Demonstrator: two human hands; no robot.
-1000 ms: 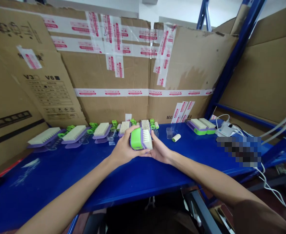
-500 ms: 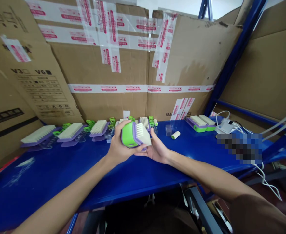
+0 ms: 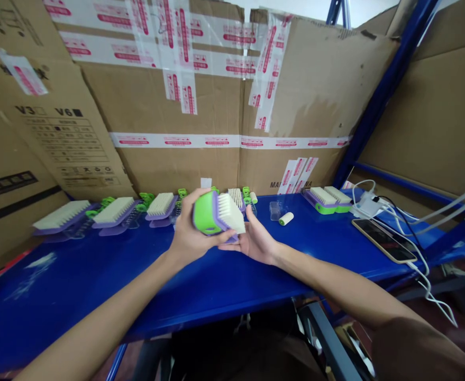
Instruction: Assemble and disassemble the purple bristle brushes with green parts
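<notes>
Above the front middle of the blue table, my left hand is closed around a brush with a green body, a purple edge and cream bristles. It is tilted, bristles facing right. Just to its right is my right hand, thumb up and fingers stretched out beneath the brush's lower edge. The fingertips are partly hidden, and I cannot tell how firmly they touch the brush. On the table behind my right hand lie a small cream roller with a green end and a clear plastic piece.
Along the back left stand several purple brushes with cream bristles, with green clips and clear parts beside them. Two green-based brushes sit at the back right. A phone lies near white cables. Cardboard walls the back.
The brush in my left hand has shifted slightly left and turned a little, showing its bristles more to the right. My right hand stays almost in place.
</notes>
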